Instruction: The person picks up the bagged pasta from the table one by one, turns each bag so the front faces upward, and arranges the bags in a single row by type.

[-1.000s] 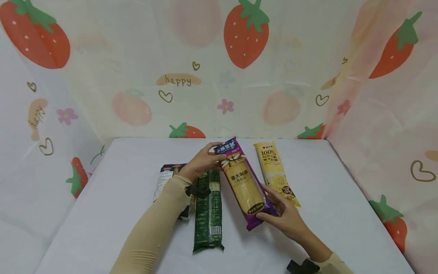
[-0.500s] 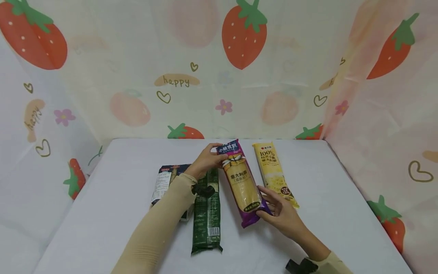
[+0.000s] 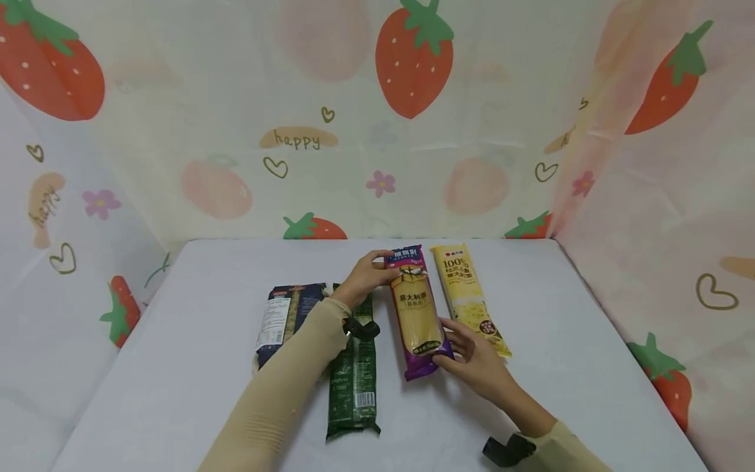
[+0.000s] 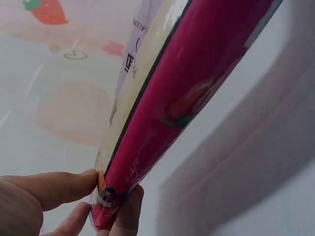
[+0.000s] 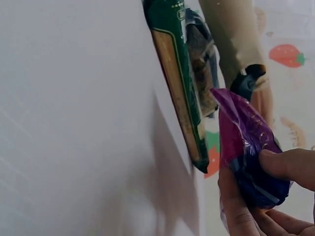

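Observation:
A purple pasta packet (image 3: 415, 308) with a clear window is held between both hands, tilted a little above the white table. My left hand (image 3: 367, 278) pinches its far top end, thumb on the front; in the left wrist view its magenta side (image 4: 157, 98) runs up from the fingertips. At the near end, my right hand (image 3: 474, 357) grips the lower right corner; the right wrist view has the thumb on the crinkled purple end (image 5: 251, 147). A green spaghetti packet (image 3: 354, 387) lies to the left, partly under my left forearm. Right of the held packet lies a yellow pasta packet (image 3: 468, 295).
A dark blue packet (image 3: 283, 321) with a white label lies at the left, partly covered by my left sleeve. The white table (image 3: 159, 393) is backed by a strawberry-print cloth (image 3: 330, 65) on three sides.
The purple packet has swung more upright, its lower end shifting left and away from me, with both hands still holding it. The view has drifted slightly right.

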Motion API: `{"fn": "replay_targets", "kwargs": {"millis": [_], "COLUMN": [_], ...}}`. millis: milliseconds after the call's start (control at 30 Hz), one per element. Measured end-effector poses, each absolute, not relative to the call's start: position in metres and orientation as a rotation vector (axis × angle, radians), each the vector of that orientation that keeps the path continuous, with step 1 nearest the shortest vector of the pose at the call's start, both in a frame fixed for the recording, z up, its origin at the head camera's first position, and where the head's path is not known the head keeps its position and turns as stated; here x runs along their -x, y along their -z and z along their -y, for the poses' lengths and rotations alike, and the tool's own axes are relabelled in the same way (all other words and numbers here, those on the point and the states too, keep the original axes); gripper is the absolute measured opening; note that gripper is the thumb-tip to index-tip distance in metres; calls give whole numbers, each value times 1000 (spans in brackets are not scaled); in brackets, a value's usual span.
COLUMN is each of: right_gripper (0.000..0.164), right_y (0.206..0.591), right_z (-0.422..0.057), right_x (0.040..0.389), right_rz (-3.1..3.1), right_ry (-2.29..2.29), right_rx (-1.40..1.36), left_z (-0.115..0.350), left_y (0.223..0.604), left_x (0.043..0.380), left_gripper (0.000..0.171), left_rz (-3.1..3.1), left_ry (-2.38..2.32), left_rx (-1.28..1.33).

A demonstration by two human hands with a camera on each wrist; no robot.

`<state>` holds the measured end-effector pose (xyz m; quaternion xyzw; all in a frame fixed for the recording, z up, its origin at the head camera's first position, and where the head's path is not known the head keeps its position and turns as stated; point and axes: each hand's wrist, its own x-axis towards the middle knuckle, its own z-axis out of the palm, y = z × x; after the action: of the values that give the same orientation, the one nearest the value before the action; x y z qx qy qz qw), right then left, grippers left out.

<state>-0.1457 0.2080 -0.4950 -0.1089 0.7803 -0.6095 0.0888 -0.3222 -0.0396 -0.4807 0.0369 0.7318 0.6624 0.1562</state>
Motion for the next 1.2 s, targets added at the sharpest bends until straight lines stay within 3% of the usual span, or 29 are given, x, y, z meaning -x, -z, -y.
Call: {"fn": "replay_targets", "kwargs": {"millis": [1200], "right_gripper": [68], "right_y": [511], "right_z": [-199], "right_x": [176], "right_rz": [-2632], "right_ry": [1522], "right_rx": [159], "left_z": [11], "left_y": [503], "left_x": [354], "left_gripper": [70], "left_rz": [-2324], "left_ry": [-1511], "left_rx": [-179]}}
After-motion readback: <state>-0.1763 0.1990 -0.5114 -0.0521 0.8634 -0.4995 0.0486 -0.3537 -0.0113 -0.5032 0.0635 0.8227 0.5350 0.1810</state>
